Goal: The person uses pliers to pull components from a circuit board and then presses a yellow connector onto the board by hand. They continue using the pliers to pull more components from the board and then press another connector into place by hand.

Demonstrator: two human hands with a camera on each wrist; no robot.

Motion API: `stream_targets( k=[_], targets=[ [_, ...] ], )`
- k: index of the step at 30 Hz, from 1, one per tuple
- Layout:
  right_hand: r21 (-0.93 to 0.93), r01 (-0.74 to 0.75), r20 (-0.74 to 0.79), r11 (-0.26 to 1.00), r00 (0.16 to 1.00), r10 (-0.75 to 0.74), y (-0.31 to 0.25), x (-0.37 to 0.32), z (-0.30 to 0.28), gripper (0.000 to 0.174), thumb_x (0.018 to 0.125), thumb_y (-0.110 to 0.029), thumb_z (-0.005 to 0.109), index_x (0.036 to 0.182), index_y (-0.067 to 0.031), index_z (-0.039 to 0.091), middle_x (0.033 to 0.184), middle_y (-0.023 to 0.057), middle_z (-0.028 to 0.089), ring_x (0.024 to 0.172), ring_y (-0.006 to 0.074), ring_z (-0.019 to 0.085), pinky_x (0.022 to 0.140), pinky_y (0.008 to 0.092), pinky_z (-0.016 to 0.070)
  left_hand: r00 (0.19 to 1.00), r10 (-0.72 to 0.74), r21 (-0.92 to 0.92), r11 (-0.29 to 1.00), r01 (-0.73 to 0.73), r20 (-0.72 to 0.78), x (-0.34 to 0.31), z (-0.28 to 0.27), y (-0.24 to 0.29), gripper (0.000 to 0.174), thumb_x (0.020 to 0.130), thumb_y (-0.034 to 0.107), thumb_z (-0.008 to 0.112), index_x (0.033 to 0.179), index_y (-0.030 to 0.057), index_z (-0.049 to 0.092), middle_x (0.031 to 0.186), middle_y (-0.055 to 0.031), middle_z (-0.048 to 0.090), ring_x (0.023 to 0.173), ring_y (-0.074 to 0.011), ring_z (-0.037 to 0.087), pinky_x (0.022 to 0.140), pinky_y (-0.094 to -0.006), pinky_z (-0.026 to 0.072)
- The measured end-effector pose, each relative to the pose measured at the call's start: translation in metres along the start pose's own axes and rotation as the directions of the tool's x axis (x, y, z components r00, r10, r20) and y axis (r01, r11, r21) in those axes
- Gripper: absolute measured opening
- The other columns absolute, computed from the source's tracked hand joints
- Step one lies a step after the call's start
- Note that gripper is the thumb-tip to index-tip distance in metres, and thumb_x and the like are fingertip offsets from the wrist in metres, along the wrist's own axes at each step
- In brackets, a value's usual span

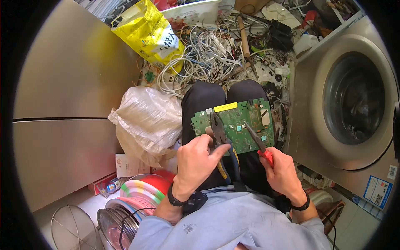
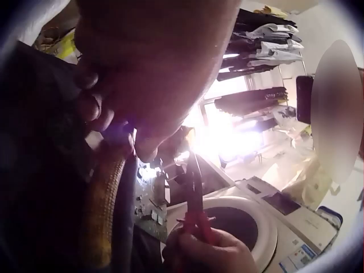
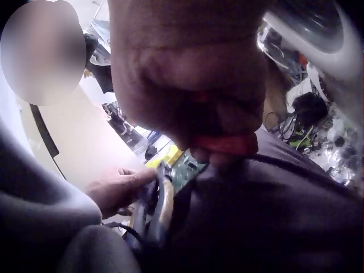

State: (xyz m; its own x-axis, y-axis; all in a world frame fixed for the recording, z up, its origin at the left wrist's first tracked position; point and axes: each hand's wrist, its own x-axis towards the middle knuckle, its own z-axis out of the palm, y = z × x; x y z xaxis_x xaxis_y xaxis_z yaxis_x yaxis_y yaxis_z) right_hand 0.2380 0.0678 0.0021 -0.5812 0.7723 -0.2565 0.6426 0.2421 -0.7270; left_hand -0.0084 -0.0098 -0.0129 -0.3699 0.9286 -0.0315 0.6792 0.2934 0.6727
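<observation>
A green circuit board (image 1: 250, 139) with a yellow strip along its far edge lies across the person's dark-trousered thighs. The left hand (image 1: 196, 160) holds combination pliers (image 1: 218, 127) near the pivot, thumb across them. Their head overlaps the board's left part, and the blue-and-yellow handles (image 1: 235, 162) point back toward the body. In the right hand (image 1: 280, 171) are red-handled long-nose pliers (image 1: 255, 136), gripped by the handles. Their tip meets the board's middle in the head view, close to a small pale square. The left wrist view shows these long-nose pliers (image 2: 194, 187) from the side.
A washing machine (image 1: 304, 108) stands at right, a steel-coloured cabinet (image 1: 71, 58) at left. Beyond the knees lie tangled white cables (image 1: 204, 54), a yellow bag (image 1: 146, 33) and a wooden-handled tool (image 1: 243, 37). A whitish sack (image 1: 143, 116) and stacked basins (image 1: 141, 189) sit at left.
</observation>
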Motion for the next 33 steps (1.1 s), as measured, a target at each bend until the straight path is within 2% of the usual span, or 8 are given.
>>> stream_targets(
  k=[7,13,16,21,22,23,26,33],
  targets=[
    [0.040,0.087,-0.082,0.995,0.993,-0.083,0.003,0.000,0.004,0.010,0.097,-0.004,0.069,0.105,-0.0008,0.064,0.083,0.0203,0.061,0.071,0.0409,0.059,0.065,0.0423,0.0494,0.993,0.061,0.110,0.991,-0.072,0.104,-0.004,0.003,-0.002,0.036,0.080,0.028,0.092,0.081,0.0008,0.068,0.066,-0.0115,0.064,0.056,-0.0244,0.063,0.055,-0.0375,0.0496],
    [0.127,-0.012,0.013,0.992,1.000,0.010,0.000,-0.003,-0.007,0.015,0.097,-0.007,0.070,0.109,-0.0019,0.064,0.087,0.0195,0.067,0.077,0.0400,0.066,0.068,0.0436,0.0533,0.996,0.084,-0.272,0.960,-0.070,0.040,-0.011,-0.004,0.010,0.023,0.081,0.011,0.083,0.094,-0.0016,0.070,0.079,-0.0081,0.070,0.071,-0.0137,0.068,0.062,-0.0304,0.0539],
    [0.244,-0.023,0.009,0.970,1.000,0.021,0.002,-0.004,-0.009,0.014,0.099,-0.008,0.069,0.110,-0.0016,0.066,0.083,0.0182,0.066,0.072,0.0356,0.066,0.068,0.0403,0.0530,0.967,-0.111,-0.874,0.415,0.253,0.228,-0.013,-0.006,0.016,0.033,0.088,0.014,0.075,0.112,-0.0062,0.065,0.100,-0.0153,0.074,0.100,-0.0246,0.074,0.084,-0.0351,0.0628],
    [0.367,-0.085,0.065,0.927,0.996,0.066,0.007,-0.004,-0.006,0.013,0.100,-0.008,0.067,0.110,-0.0008,0.067,0.080,0.0168,0.066,0.071,0.0305,0.066,0.069,0.0377,0.0532,0.868,0.010,-0.844,0.238,0.481,0.497,-0.016,-0.017,0.014,0.041,0.090,0.029,0.074,0.108,-0.0074,0.066,0.095,-0.0215,0.074,0.077,-0.0245,0.075,0.066,-0.0293,0.0613],
    [0.372,-0.045,0.040,0.927,0.999,0.032,0.007,-0.005,-0.004,0.009,0.102,-0.004,0.061,0.108,0.0021,0.064,0.079,0.0061,0.063,0.071,0.0144,0.060,0.070,0.0309,0.0529,0.805,0.010,-0.787,0.215,0.578,0.593,-0.017,-0.018,0.016,0.041,0.090,0.030,0.074,0.107,-0.0073,0.067,0.094,-0.0222,0.074,0.072,-0.0227,0.074,0.061,-0.0270,0.0599],
    [0.373,-0.046,0.039,0.927,0.999,0.034,0.009,-0.005,-0.003,0.009,0.102,-0.004,0.061,0.108,0.0021,0.064,0.079,0.0061,0.063,0.071,0.0144,0.060,0.070,0.0309,0.0529,0.832,-0.007,-0.815,0.198,0.544,0.554,-0.022,-0.010,0.022,0.042,0.090,0.029,0.075,0.107,-0.0085,0.067,0.098,-0.0233,0.074,0.068,-0.0204,0.073,0.058,-0.0251,0.0586],
    [0.369,-0.043,0.021,0.928,0.999,0.038,0.013,-0.008,-0.002,0.012,0.100,-0.007,0.067,0.110,-0.0008,0.067,0.081,0.0146,0.066,0.070,0.0252,0.064,0.070,0.0357,0.0530,0.730,0.057,-0.725,0.186,0.663,0.681,-0.023,-0.007,0.031,0.033,0.090,0.009,0.070,0.116,-0.0114,0.068,0.111,-0.0244,0.074,0.076,-0.0205,0.075,0.066,-0.0289,0.0628],
    [0.525,-0.147,0.024,0.838,0.987,0.158,0.013,-0.013,-0.005,0.009,0.100,-0.003,0.062,0.106,0.0024,0.066,0.079,0.0061,0.065,0.073,0.0132,0.062,0.069,0.0300,0.0523,0.488,0.317,-0.560,0.198,0.804,0.813,-0.020,0.002,0.028,0.034,0.092,0.006,0.070,0.123,-0.0078,0.071,0.131,-0.0232,0.071,0.111,-0.0243,0.073,0.091,-0.0357,0.0628]
  ],
)
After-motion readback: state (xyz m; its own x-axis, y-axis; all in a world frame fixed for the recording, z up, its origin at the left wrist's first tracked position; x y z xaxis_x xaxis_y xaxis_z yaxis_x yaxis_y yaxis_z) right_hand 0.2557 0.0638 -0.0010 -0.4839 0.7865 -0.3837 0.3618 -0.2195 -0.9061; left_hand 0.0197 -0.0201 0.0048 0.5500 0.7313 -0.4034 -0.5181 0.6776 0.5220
